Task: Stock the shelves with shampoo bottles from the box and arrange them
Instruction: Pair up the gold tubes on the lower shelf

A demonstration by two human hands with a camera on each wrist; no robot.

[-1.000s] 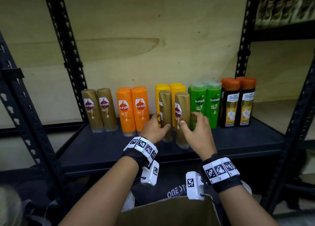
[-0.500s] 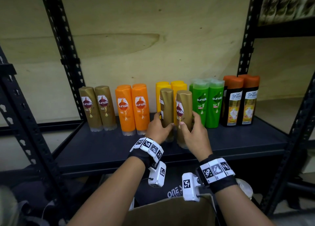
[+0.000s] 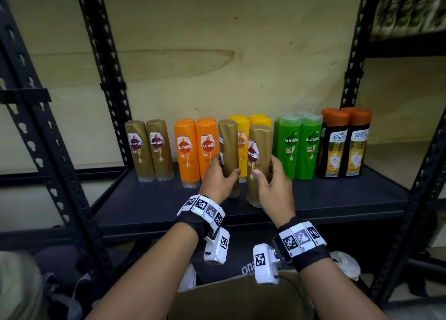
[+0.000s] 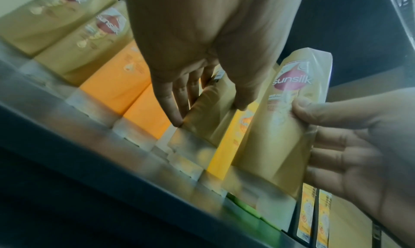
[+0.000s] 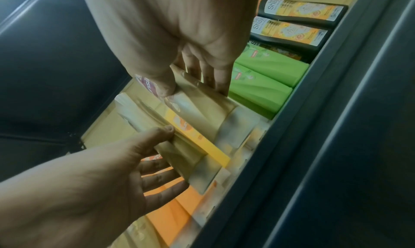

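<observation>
Two gold Sunsilk bottles stand upright at the front of the dark shelf (image 3: 144, 206), ahead of the yellow pair (image 3: 259, 120). My left hand (image 3: 225, 171) grips the left gold bottle (image 3: 228, 141) low on its body, thumb on the right side and fingers on the left. That bottle's label is turned away. My right hand (image 3: 265, 171) grips the right gold bottle (image 3: 259, 148), label facing me. In the left wrist view my left hand (image 4: 209, 110) pinches its bottle (image 4: 209, 129). In the right wrist view my right hand (image 5: 197, 85) clasps its bottle (image 5: 202, 110).
Pairs of bottles line the back of the shelf: gold (image 3: 149, 148), orange (image 3: 195, 148), green (image 3: 299, 146) and black Shayla (image 3: 345, 143). Black perforated uprights (image 3: 103, 61) frame the bay. An open cardboard box (image 3: 241, 300) sits below my wrists. Bare shelf lies front left and front right.
My right hand, spread open beside the right gold bottle a second ago, now has its fingers wrapped round it. My left hand keeps its hold on the left gold bottle.
</observation>
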